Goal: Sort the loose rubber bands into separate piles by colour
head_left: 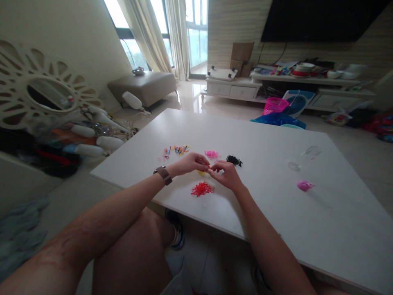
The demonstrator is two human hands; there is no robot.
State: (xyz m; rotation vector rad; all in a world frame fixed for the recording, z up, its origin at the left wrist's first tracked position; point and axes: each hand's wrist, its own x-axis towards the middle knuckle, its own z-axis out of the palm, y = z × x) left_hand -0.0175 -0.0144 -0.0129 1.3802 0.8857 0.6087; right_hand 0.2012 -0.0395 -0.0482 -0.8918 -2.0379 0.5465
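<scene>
Head view gives us a white tabletop [270, 221] in a bright room, with pale curtains [178, 41] and a dark television [313, 20] beyond. Our left hand [196, 162] and right hand [225, 173] meet above it, both pinching a small red band [208, 167] between them. The red pile [202, 189] lies just nearer us, the pink pile [211, 154] and black pile [234, 160] just past our hands.

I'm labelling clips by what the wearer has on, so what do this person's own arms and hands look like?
Both arms are bare, with no sleeves in view, and neither the left hand nor the right hand wears a glove. A brown band circles the left wrist, perhaps a watch strap; no dial can be made out. The right wrist looks bare.
</scene>
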